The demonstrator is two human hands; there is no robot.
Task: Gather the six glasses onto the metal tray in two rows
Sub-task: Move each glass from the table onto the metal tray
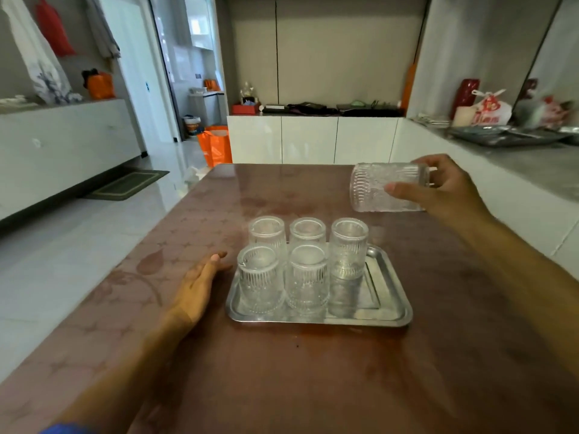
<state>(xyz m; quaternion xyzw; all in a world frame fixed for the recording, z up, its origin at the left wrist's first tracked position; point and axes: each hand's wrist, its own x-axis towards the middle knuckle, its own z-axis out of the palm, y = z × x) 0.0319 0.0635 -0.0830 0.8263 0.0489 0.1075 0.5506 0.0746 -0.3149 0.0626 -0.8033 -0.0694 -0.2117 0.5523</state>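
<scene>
A metal tray (390, 296) lies on the brown table. Several ribbed clear glasses stand upside down on it: three in the back row (307, 230) and two in the front row (307, 278), filling the left and middle places. The front right place shows bare metal. My right hand (445, 189) holds one more ribbed glass (380, 191) on its side in the air, above and to the right of the tray. My left hand (197, 286) rests flat on the table, fingers apart, beside the tray's left edge.
The brown patterned table (313, 371) stretches all around the tray. A grey counter (532, 164) at the right carries metal trays, a plastic bag and a red container. White cabinets stand behind the table, and an orange bag (216, 145) sits on the floor.
</scene>
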